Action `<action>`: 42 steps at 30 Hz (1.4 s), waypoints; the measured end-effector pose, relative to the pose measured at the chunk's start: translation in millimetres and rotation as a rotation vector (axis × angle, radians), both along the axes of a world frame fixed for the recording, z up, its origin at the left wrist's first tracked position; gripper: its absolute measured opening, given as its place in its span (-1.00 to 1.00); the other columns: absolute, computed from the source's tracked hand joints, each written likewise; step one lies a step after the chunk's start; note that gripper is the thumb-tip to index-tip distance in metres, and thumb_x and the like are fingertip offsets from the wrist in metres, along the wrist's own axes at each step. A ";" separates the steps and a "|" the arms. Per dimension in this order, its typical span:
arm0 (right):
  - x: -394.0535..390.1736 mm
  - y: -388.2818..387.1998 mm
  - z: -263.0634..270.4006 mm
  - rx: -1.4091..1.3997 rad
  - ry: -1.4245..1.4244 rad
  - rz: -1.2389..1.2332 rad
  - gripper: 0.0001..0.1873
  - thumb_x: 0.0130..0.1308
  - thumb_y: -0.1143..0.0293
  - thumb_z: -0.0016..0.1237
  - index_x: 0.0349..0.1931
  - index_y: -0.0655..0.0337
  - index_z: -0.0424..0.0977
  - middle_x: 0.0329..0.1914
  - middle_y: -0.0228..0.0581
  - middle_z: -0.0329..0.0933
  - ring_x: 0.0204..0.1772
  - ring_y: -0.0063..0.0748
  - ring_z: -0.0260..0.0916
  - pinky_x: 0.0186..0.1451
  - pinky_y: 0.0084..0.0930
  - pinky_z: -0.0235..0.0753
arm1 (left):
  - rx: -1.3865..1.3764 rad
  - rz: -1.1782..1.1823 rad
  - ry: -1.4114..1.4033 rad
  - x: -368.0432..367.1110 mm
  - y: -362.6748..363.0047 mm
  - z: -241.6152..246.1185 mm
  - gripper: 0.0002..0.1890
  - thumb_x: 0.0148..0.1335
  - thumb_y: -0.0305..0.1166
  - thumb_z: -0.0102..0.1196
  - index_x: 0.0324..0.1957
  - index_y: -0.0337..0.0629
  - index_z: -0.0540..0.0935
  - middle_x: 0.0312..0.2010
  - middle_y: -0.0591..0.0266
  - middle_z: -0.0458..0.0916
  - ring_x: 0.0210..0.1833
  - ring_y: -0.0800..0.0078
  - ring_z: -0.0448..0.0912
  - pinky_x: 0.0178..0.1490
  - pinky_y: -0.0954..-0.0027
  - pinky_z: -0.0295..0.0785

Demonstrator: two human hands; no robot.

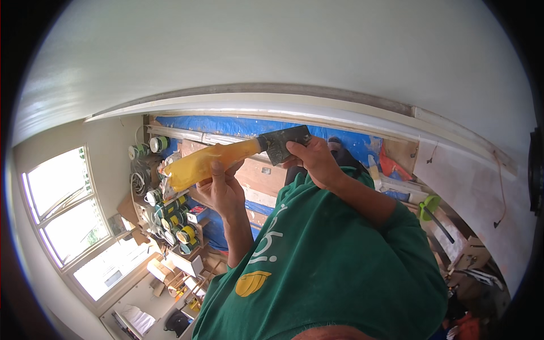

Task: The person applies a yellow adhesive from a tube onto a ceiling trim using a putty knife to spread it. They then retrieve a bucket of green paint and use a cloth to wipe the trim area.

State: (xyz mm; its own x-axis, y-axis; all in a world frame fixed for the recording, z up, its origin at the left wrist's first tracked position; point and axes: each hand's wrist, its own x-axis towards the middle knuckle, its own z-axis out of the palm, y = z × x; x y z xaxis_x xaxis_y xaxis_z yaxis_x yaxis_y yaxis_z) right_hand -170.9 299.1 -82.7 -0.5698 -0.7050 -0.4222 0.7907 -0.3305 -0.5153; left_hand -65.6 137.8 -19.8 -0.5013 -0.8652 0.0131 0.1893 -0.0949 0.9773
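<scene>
My left hand (225,191) grips a glossy yellow, bag-like plastic piece (195,165) between thumb and fingers. Its narrow end meets a dark collar on a flat black rectangular block (285,143), whose face is scuffed and specked. Around the block's right side, my right hand (316,159) is closed with the thumb on top. Both hands are raised in front of my green shirt (335,255). What the yellow piece contains, if anything, I cannot tell.
A pale ledge (272,104) runs across the view above my hands. Blue sheeting (204,125) covers the floor below. Several paint cans (187,233) and coiled cable (138,182) stand left, near a window (59,182). Wires (505,187) hang at right beside a bright green object (429,207).
</scene>
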 end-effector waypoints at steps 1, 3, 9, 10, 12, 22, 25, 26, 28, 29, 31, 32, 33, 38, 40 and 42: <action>-0.3 -0.1 -0.2 0.000 0.002 0.002 -0.75 0.36 0.49 -0.02 -0.03 0.46 0.48 -0.15 -0.13 0.60 -0.22 -0.38 0.60 -0.21 -0.51 0.66 | -0.012 -0.003 -0.042 2.6 -1.5 -3.0 -0.66 0.36 -0.39 0.06 0.05 -0.47 0.44 -0.11 -0.07 0.59 -0.16 0.24 0.66 -0.14 0.21 0.70; -0.7 0.1 -0.3 -0.011 0.005 0.007 -0.75 0.36 0.49 -0.02 -0.03 0.46 0.47 -0.15 -0.13 0.60 -0.22 -0.37 0.61 -0.21 -0.51 0.67 | -0.022 -0.006 -0.084 3.3 -1.2 -4.1 -0.62 0.38 -0.34 0.04 0.07 -0.50 0.42 -0.08 -0.08 0.57 -0.14 0.23 0.63 -0.10 0.21 0.68; -0.2 -0.3 0.7 -0.014 0.004 0.016 -0.76 0.37 0.49 -0.03 -0.04 0.47 0.48 -0.15 -0.12 0.61 -0.21 -0.39 0.61 -0.19 -0.51 0.67 | 0.000 0.013 -0.069 4.0 1.8 -3.4 -0.61 0.39 -0.33 0.03 0.10 -0.47 0.39 -0.06 -0.07 0.55 -0.10 0.23 0.62 -0.09 0.19 0.68; -0.2 0.0 0.3 -0.012 0.004 0.014 -0.76 0.37 0.48 -0.03 -0.04 0.47 0.48 -0.15 -0.12 0.61 -0.21 -0.39 0.60 -0.19 -0.51 0.66 | 0.002 0.012 -0.066 4.3 1.1 -3.0 -0.61 0.39 -0.33 0.03 0.10 -0.46 0.39 -0.06 -0.07 0.55 -0.10 0.23 0.62 -0.09 0.19 0.69; -0.3 0.4 0.1 -0.002 0.024 0.026 -0.81 0.40 0.44 -0.04 -0.08 0.34 0.52 -0.17 -0.20 0.62 -0.21 -0.44 0.60 -0.16 -0.50 0.66 | 0.007 0.010 -0.063 4.2 1.2 -2.2 -0.61 0.39 -0.33 0.03 0.10 -0.44 0.39 -0.06 -0.06 0.55 -0.09 0.23 0.62 -0.10 0.18 0.69; -0.2 3.3 1.6 -0.014 0.018 0.000 -0.75 0.37 0.48 -0.04 -0.02 0.42 0.47 -0.13 -0.16 0.60 -0.20 -0.39 0.60 -0.19 -0.52 0.65 | 0.081 0.036 -0.050 4.2 7.6 -5.0 -0.59 0.39 -0.33 0.04 0.17 -0.36 0.35 -0.02 -0.03 0.53 -0.03 0.26 0.59 -0.08 0.14 0.67; -0.2 5.6 4.4 0.007 0.072 -0.010 -0.80 0.41 0.43 -0.05 -0.04 0.30 0.51 -0.14 -0.25 0.62 -0.16 -0.48 0.59 -0.15 -0.47 0.65 | 0.149 0.074 0.021 -0.9 16.1 -5.2 -0.65 0.34 -0.36 0.11 0.08 -0.35 0.44 -0.06 0.01 0.58 -0.04 0.26 0.63 -0.12 0.18 0.72; -0.3 6.6 6.4 0.042 0.117 -0.017 -0.80 0.41 0.43 -0.05 -0.04 0.31 0.51 -0.14 -0.26 0.62 -0.17 -0.49 0.58 -0.15 -0.49 0.64 | 0.171 0.092 0.048 -3.0 18.8 -5.5 -0.68 0.32 -0.37 0.14 0.04 -0.34 0.48 -0.08 0.02 0.60 -0.05 0.26 0.65 -0.15 0.21 0.75; -1.1 8.7 10.6 0.111 0.206 -0.028 -0.79 0.41 0.42 -0.04 -0.04 0.32 0.51 -0.15 -0.27 0.62 -0.17 -0.51 0.58 -0.14 -0.51 0.62 | 0.205 0.124 0.039 -5.0 22.5 -8.9 -0.66 0.33 -0.33 0.13 0.04 -0.32 0.46 -0.07 0.03 0.60 -0.04 0.28 0.64 -0.11 0.19 0.73; 0.1 10.6 9.4 0.175 0.310 -0.005 -0.79 0.41 0.41 -0.04 -0.05 0.33 0.52 -0.18 -0.27 0.62 -0.19 -0.52 0.57 -0.14 -0.53 0.60 | 0.223 0.140 0.035 -5.1 23.5 -10.9 -0.65 0.33 -0.30 0.13 0.04 -0.31 0.46 -0.07 0.03 0.60 -0.03 0.28 0.64 -0.09 0.19 0.73; 1.5 16.1 6.2 0.309 0.517 0.039 -0.78 0.41 0.40 -0.02 -0.05 0.35 0.52 -0.22 -0.29 0.62 -0.21 -0.55 0.55 -0.14 -0.57 0.57 | 0.287 0.141 0.070 -3.2 22.6 -17.5 -0.63 0.34 -0.26 0.12 0.05 -0.30 0.44 -0.08 0.04 0.60 -0.02 0.30 0.64 -0.07 0.18 0.71; 0.4 18.1 5.3 0.330 0.556 0.046 -0.77 0.40 0.38 -0.01 -0.06 0.35 0.52 -0.26 -0.25 0.62 -0.22 -0.51 0.56 -0.16 -0.53 0.55 | 0.320 0.142 0.088 -2.6 22.7 -19.6 -0.62 0.35 -0.24 0.11 0.05 -0.29 0.43 -0.08 0.05 0.60 -0.02 0.31 0.63 -0.06 0.17 0.70; -1.3 19.4 5.7 0.349 0.595 0.054 -0.76 0.38 0.36 0.00 -0.07 0.34 0.53 -0.30 -0.22 0.62 -0.22 -0.47 0.56 -0.18 -0.50 0.53 | 0.337 0.139 0.093 -2.2 23.7 -20.2 -0.62 0.35 -0.23 0.11 0.06 -0.29 0.42 -0.08 0.05 0.60 -0.02 0.31 0.64 -0.05 0.17 0.70; 0.7 21.8 5.8 0.348 0.728 0.005 -0.75 0.37 0.36 0.00 -0.05 0.32 0.54 -0.30 -0.14 0.63 -0.20 -0.40 0.56 -0.13 -0.46 0.50 | 0.178 0.098 -0.070 7.0 24.9 -43.4 -0.59 0.37 -0.19 0.08 0.07 -0.27 0.39 -0.06 0.06 0.58 -0.02 0.32 0.63 -0.03 0.21 0.68; 0.2 21.7 10.4 0.370 0.767 -0.011 -0.77 0.37 0.41 -0.01 -0.05 0.32 0.54 -0.26 -0.12 0.63 -0.17 -0.39 0.55 -0.09 -0.46 0.50 | -0.057 0.063 -0.285 9.7 25.8 -53.8 -0.59 0.37 -0.18 0.07 0.08 -0.27 0.38 -0.05 0.07 0.57 -0.02 0.32 0.63 -0.03 0.23 0.68; -7.6 21.8 17.9 0.320 1.002 0.006 -0.81 0.40 0.46 -0.04 -0.07 0.34 0.53 -0.24 -0.20 0.61 -0.18 -0.49 0.54 -0.07 -0.52 0.51 | -0.091 0.062 -0.345 10.9 26.8 -59.8 -0.59 0.37 -0.17 0.07 0.08 -0.27 0.38 -0.06 0.09 0.56 -0.03 0.33 0.63 -0.03 0.26 0.67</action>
